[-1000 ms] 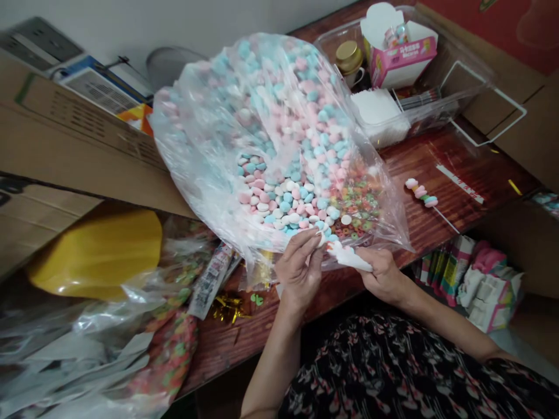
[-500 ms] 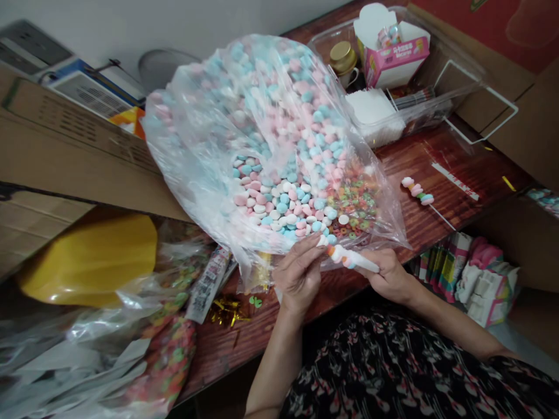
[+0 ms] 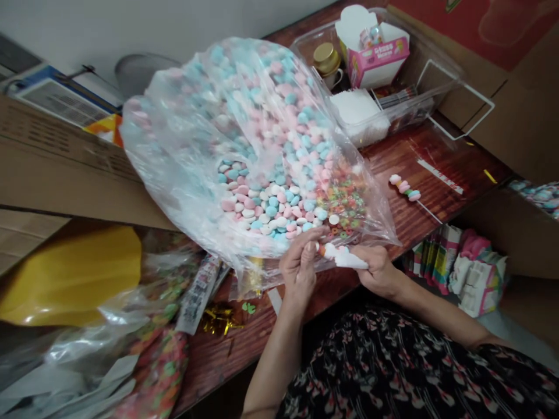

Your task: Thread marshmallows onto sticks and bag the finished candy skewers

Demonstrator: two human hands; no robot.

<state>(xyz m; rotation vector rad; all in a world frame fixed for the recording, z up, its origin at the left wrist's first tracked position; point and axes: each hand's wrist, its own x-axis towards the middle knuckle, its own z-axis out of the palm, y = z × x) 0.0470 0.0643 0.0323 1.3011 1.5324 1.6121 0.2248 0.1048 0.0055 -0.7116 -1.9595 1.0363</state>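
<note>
My right hand point(image 3: 374, 266) is closed around the near end of a candy skewer point(image 3: 331, 251), with a piece of white paper or wrap point(image 3: 351, 260) against its grip. Pink, white and orange sweets show along the skewer. At its other end is my left hand point(image 3: 300, 263), thumb and fingers pinched together at the tip; what lies between them is mostly hidden. Just beyond both hands spreads a large clear plastic bag point(image 3: 161, 180) of pink, blue and white candies point(image 3: 273, 203). Small ring-shaped candies point(image 3: 345, 201) fill its right corner.
A finished-looking candy skewer point(image 3: 404, 187) lies on the wooden table point(image 3: 384, 157) at right. Behind it stands a clear plastic bin point(image 3: 430, 96) with a pink box point(image 3: 379, 61) and white paper squares point(image 3: 360, 113). Gold twist ties point(image 3: 218, 320) and a yellow bag point(image 3: 74, 273) lie left.
My left fingers have drawn in, with the thumb now folded up against the fingers at the skewer's end. The white wrap has tilted slightly. The whole view has shifted a little.
</note>
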